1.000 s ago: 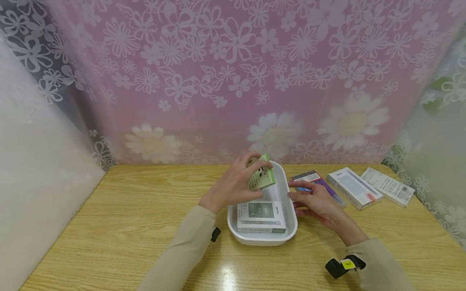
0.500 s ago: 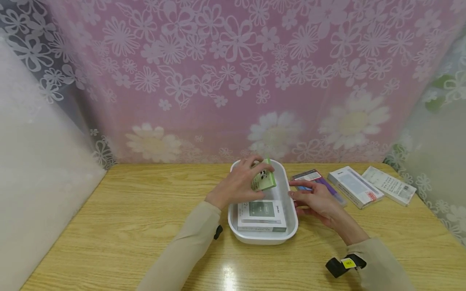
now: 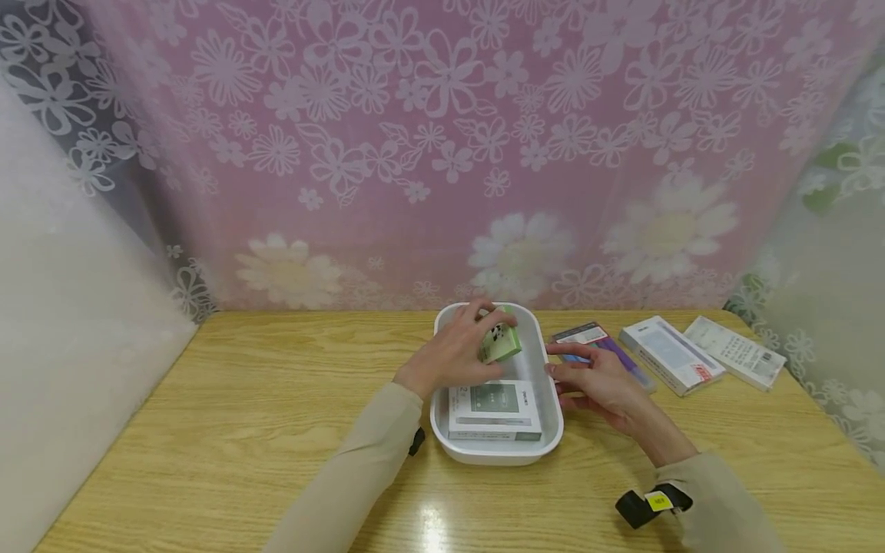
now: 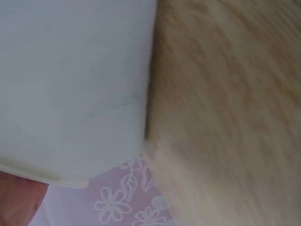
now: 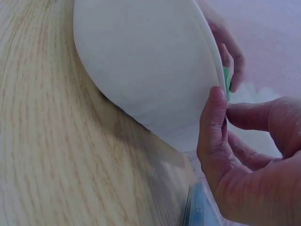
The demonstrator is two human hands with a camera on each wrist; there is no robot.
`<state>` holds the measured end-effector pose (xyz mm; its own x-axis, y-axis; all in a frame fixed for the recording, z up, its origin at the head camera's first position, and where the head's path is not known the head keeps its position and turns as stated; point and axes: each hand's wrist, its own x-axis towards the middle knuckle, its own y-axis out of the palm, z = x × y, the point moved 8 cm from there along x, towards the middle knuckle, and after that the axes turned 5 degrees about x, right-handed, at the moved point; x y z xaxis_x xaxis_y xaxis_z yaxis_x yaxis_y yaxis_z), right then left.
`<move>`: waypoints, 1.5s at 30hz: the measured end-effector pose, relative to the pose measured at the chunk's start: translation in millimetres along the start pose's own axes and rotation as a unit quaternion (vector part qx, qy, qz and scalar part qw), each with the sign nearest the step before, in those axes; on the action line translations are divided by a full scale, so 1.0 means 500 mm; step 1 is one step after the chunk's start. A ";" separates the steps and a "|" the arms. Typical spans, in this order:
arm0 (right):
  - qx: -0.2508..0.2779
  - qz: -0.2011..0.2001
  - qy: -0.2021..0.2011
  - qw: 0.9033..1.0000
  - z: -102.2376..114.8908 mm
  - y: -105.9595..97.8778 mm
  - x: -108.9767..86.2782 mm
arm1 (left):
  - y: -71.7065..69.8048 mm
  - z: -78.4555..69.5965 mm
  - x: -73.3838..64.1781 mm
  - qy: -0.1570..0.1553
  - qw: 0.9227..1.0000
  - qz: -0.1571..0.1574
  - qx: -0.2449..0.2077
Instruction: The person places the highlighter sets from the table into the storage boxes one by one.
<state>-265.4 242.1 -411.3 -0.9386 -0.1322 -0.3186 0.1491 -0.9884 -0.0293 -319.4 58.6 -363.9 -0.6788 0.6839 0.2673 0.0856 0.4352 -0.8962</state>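
Note:
My left hand (image 3: 458,347) grips a small green box (image 3: 501,347) with a panda picture, holding it tilted inside the far half of a white plastic bin (image 3: 494,458). In the near half of the bin lies a white box with a grey-green label (image 3: 494,412). My right hand (image 3: 600,386) pinches the bin's right rim between thumb and fingers, plainly seen in the right wrist view, where a sliver of the green box (image 5: 226,77) shows past the rim. The left wrist view is mostly filled by the bin's outer wall (image 4: 70,84).
Right of the bin lie a flat package with purple and blue contents (image 3: 622,365), a white box with a red sticker (image 3: 672,355) and a clear-wrapped white pack (image 3: 736,352). A flowered curtain (image 3: 387,192) hangs behind the wooden table (image 3: 290,399).
My left hand and the green box have sunk slightly lower into the bin and a little to the right. The right hand stays on the rim.

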 end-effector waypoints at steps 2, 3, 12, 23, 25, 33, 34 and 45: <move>0.001 0.001 0.000 1.000 -0.001 0.000 0.000 | 0.004 0.005 -0.001 -0.008 1.000 0.006 0.002; 0.001 0.002 0.000 1.000 -0.001 0.000 0.000 | 0.006 0.006 -0.001 -0.010 1.000 0.009 0.005; 0.003 0.001 -0.001 1.000 -0.001 -0.001 0.001 | 0.020 0.003 0.002 -0.010 0.998 0.047 0.043; 0.012 -0.001 0.000 1.000 -0.001 0.001 0.001 | 0.043 0.004 0.003 -0.003 0.988 0.098 0.121; 0.012 -0.003 0.000 1.000 0.000 0.001 0.001 | 0.042 0.004 0.003 -0.003 0.989 0.094 0.117; 0.014 -0.005 0.002 1.000 -0.002 0.003 0.000 | -0.001 0.001 -0.025 -0.013 0.997 0.007 0.074; 0.014 -0.005 0.002 1.000 -0.002 0.004 0.000 | -0.010 0.001 -0.033 -0.017 0.997 -0.011 0.072; 0.006 -0.014 0.001 1.000 -0.002 0.001 0.000 | -0.063 0.058 -0.148 -0.150 0.983 -0.067 -0.080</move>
<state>-265.1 241.8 -412.0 -0.9417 -0.1037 -0.3201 0.1185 -0.9926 -0.0268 -293.1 -22.6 -365.7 -0.8748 0.4203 0.2411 0.0781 0.6135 -0.7858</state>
